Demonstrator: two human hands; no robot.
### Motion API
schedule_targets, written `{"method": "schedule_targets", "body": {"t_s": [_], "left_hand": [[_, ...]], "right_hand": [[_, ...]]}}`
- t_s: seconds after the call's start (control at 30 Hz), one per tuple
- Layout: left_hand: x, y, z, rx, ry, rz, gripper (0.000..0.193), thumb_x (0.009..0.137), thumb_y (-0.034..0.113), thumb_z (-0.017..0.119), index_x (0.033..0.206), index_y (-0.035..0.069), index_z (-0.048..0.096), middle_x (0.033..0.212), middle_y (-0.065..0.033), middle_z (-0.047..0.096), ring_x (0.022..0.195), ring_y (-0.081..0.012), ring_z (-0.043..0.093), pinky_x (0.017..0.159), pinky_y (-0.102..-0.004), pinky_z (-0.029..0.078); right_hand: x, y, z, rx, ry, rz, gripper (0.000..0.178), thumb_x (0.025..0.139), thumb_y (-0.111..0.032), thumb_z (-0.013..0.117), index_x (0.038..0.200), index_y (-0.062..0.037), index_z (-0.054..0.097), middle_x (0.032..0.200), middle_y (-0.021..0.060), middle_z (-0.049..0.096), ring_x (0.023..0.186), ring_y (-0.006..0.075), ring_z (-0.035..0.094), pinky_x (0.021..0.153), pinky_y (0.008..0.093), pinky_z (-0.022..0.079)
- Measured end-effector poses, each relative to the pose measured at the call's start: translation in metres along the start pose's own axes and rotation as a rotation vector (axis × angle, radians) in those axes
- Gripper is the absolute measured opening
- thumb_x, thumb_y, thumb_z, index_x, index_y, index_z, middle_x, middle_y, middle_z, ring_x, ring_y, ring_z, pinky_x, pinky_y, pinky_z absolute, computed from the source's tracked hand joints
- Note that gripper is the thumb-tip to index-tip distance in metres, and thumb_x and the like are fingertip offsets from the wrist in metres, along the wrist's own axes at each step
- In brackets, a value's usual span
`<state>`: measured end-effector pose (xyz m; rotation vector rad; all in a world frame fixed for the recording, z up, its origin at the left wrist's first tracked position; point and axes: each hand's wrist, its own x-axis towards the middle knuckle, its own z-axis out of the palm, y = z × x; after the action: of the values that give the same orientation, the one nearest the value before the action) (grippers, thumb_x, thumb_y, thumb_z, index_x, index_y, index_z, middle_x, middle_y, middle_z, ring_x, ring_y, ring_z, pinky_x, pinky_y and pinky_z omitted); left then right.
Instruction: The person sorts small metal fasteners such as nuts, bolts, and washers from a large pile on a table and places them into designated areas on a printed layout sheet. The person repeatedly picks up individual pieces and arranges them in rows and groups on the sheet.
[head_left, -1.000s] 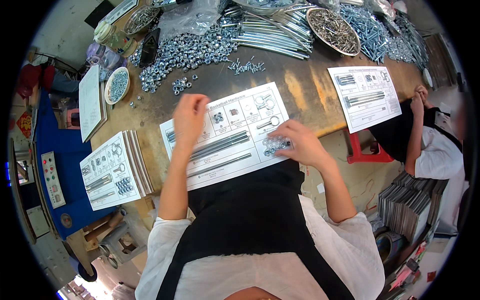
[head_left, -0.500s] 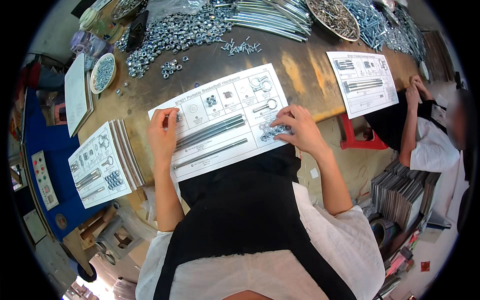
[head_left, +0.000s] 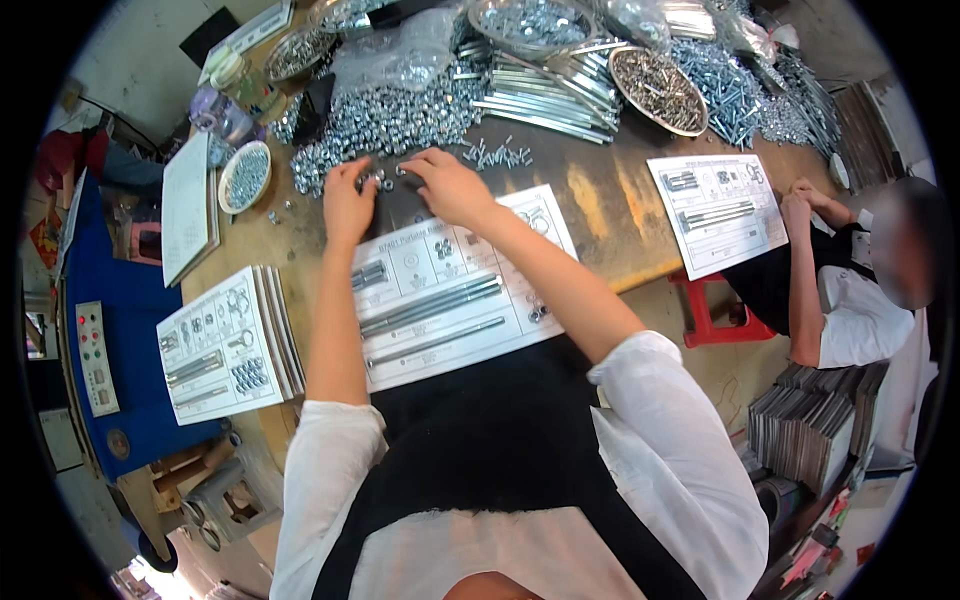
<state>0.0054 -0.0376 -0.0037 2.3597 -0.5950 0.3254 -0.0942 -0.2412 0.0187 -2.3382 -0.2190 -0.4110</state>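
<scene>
My left hand [head_left: 349, 207] reaches to the near edge of a heap of silver nuts [head_left: 400, 122], thumb and forefinger apart beside a few loose nuts [head_left: 376, 182]. Opposite it, my right hand [head_left: 452, 187] has its fingers stretched toward the left, the tips at a single nut [head_left: 401, 171]; a firm grip on it does not show. Below my arms lies a printed hardware sheet [head_left: 420, 345] with pictures of parts. Long metal rods [head_left: 435, 305] lie along its middle, and several nuts [head_left: 538, 312] rest at its lower right, partly behind my right forearm.
Small screws [head_left: 497, 154], a stack of long rods [head_left: 550, 100] and a bowl of fasteners [head_left: 658, 90] are at the back. A white dish [head_left: 245, 178] and a stack of sheets [head_left: 225, 345] stand left. At right, another person [head_left: 840, 270] sits by a second sheet [head_left: 715, 215].
Both my hands have moved from the printed sheet forward to the nut heap, the right one also leftward. The view has shifted, showing more of the table's back.
</scene>
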Motion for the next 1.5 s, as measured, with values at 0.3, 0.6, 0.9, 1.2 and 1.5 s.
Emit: {"method": "schedule_targets", "body": {"t_s": [0.3, 0.6, 0.9, 1.2, 1.5], "left_hand": [[-0.021, 0.032, -0.013, 0.214, -0.078, 0.002, 0.026, 0.082, 0.012, 0.077, 0.107, 0.014, 0.072, 0.106, -0.0081, 0.058, 0.104, -0.0299, 0.058, 0.091, -0.0412, 0.047], [-0.02, 0.033, -0.002, 0.412, -0.069, 0.424, 0.021, 0.08, 0.012, 0.076, 0.1, 0.012, 0.07, 0.102, -0.0045, 0.057, 0.098, -0.0236, 0.056, 0.085, -0.0379, 0.042], [-0.037, 0.007, -0.02, -0.064, -0.084, -0.032, 0.022, 0.083, 0.002, 0.071, 0.105, 0.007, 0.069, 0.103, -0.0087, 0.058, 0.094, -0.0271, 0.061, 0.083, -0.0378, 0.05], [-0.03, 0.009, -0.027, -0.086, -0.297, -0.213, 0.019, 0.083, 0.01, 0.075, 0.101, 0.004, 0.071, 0.093, -0.0114, 0.063, 0.082, -0.025, 0.065, 0.076, -0.0355, 0.053], [-0.044, 0.008, -0.031, -0.057, -0.062, -0.315, 0.016, 0.084, 0.018, 0.076, 0.091, 0.004, 0.074, 0.08, -0.0135, 0.07, 0.075, -0.0313, 0.069, 0.07, -0.0412, 0.054]], "right_hand": [[0.024, 0.006, 0.051, -0.093, 0.114, -0.002, 0.023, 0.071, -0.022, 0.084, 0.088, -0.014, 0.07, 0.102, 0.0048, 0.058, 0.103, 0.026, 0.056, 0.089, 0.0394, 0.044], [0.014, 0.005, 0.041, -0.024, 0.133, 0.169, 0.019, 0.079, -0.018, 0.077, 0.094, -0.0093, 0.068, 0.106, 0.0092, 0.062, 0.102, 0.0303, 0.059, 0.09, 0.0408, 0.048], [0.01, 0.016, 0.024, -0.034, 0.016, 0.049, 0.025, 0.081, -0.021, 0.077, 0.103, -0.0118, 0.071, 0.106, 0.009, 0.061, 0.107, 0.0297, 0.058, 0.092, 0.0409, 0.05], [0.0, 0.011, 0.006, 0.036, -0.164, 0.1, 0.028, 0.077, -0.023, 0.083, 0.1, -0.0124, 0.07, 0.101, 0.0082, 0.059, 0.098, 0.0279, 0.062, 0.085, 0.0391, 0.052], [-0.016, 0.021, -0.005, 0.126, -0.094, 0.197, 0.024, 0.081, -0.013, 0.08, 0.102, -0.0101, 0.07, 0.096, 0.006, 0.056, 0.082, 0.0209, 0.061, 0.076, 0.0342, 0.052]]}}
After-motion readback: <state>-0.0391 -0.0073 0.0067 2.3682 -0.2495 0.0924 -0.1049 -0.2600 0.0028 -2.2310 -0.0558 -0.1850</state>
